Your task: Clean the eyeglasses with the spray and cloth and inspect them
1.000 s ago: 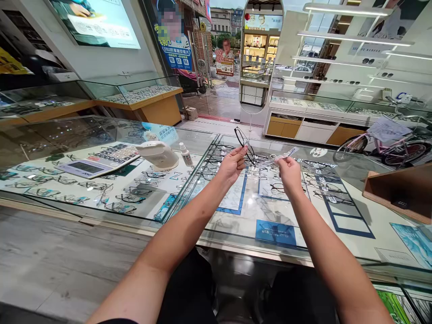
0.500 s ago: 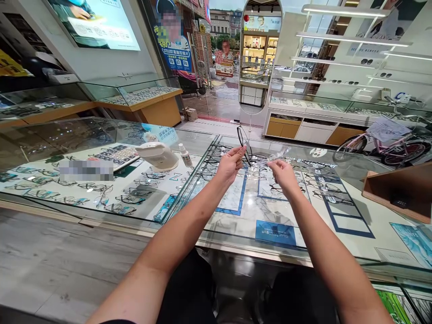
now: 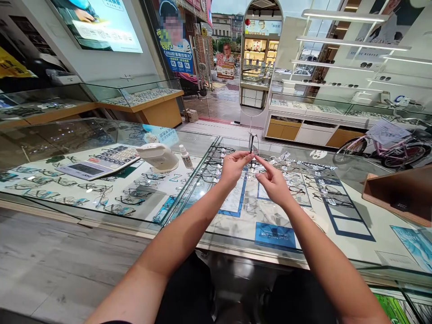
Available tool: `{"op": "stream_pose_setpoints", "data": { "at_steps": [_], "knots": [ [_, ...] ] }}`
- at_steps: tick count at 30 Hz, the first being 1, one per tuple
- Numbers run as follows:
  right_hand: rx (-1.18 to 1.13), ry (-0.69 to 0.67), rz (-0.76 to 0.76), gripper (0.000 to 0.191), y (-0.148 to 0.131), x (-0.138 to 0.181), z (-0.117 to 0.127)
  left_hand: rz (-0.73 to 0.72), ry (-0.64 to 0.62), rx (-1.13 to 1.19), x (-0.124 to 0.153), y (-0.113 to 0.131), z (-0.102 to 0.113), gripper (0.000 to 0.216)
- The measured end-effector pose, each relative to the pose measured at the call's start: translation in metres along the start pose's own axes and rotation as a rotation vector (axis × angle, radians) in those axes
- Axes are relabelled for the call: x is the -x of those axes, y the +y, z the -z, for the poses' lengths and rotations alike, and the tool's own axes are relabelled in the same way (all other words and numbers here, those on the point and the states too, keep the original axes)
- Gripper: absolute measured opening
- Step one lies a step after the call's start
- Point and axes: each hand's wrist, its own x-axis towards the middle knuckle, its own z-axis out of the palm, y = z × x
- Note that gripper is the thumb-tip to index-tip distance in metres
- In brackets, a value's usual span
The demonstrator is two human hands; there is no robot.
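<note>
My left hand [image 3: 233, 168] pinches a pair of dark-rimmed eyeglasses [image 3: 251, 143] near their lower part, holding them upright and nearly edge-on above the glass counter. My right hand [image 3: 274, 181] is close on the right side; its index finger reaches to the eyeglasses at my left fingertips, while its thumb stays apart below. Crumpled clear plastic [image 3: 281, 157] shows just beyond my right hand. Under both hands, rows of eyeglass frames [image 3: 216, 161] show in the glass display counter [image 3: 232, 225].
To the left are a calculator [image 3: 91, 166], a white device [image 3: 158, 156] and a small spray bottle [image 3: 185, 156]. A wooden stand [image 3: 398, 198] is at the right. An oval mirror [image 3: 259, 58] rises beyond the counter, and a pink bicycle [image 3: 388, 144] is parked at the right.
My right hand has moved left to the eyeglasses, its thumb and index finger now apart. The eyeglasses have turned more upright and shifted slightly right with my left hand.
</note>
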Motion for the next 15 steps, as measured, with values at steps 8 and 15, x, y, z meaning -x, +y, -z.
{"op": "stream_pose_setpoints", "data": {
  "at_steps": [8,15],
  "knots": [
    [0.043,0.104,0.026,0.078,0.009,-0.001,0.001,-0.041,-0.040,-0.028,-0.003,-0.006,0.001,0.038],
    [0.124,0.429,0.123,0.084,0.004,0.000,0.012,-0.076,-0.054,-0.191,-0.003,-0.009,0.004,0.036]
  ]
}}
